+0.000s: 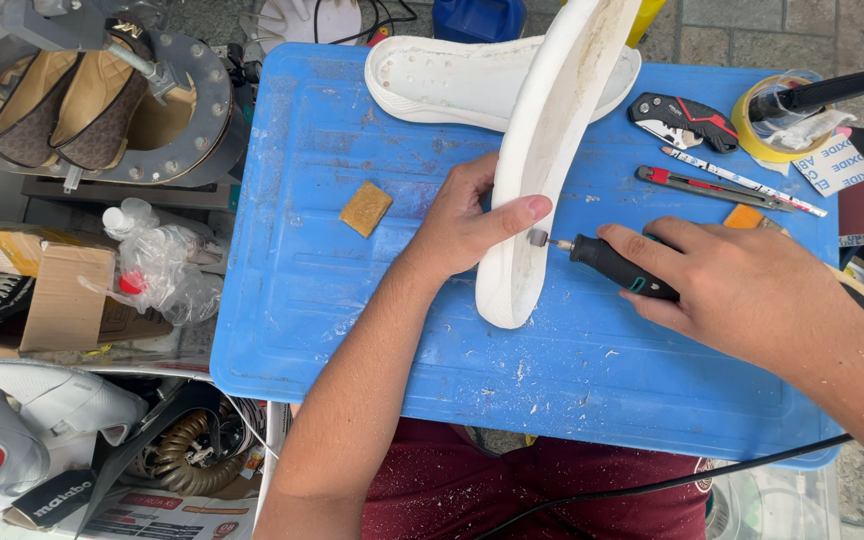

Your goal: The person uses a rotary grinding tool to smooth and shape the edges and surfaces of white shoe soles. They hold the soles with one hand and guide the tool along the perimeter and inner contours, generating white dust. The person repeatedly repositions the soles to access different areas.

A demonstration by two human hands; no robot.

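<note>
A shoe sole (537, 170) stands on edge on the tray lid (352, 330), left hand (467, 220) left of it, rotary tool (617, 268) right. A second sole (452, 85) lies behind it.

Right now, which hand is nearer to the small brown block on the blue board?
Left. The left hand, holding the upright white sole, is just right of the brown block; the right hand, gripping the rotary tool, is beyond the sole.

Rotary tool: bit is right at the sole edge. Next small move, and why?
Probably ease the rotary tool left until its bit touches the edge of the sole. The right hand holds the tool level, its tip just beside the edge where the left hand pinches the sole upright on the blue lid. Whether the bit already touches cannot be told.
</note>
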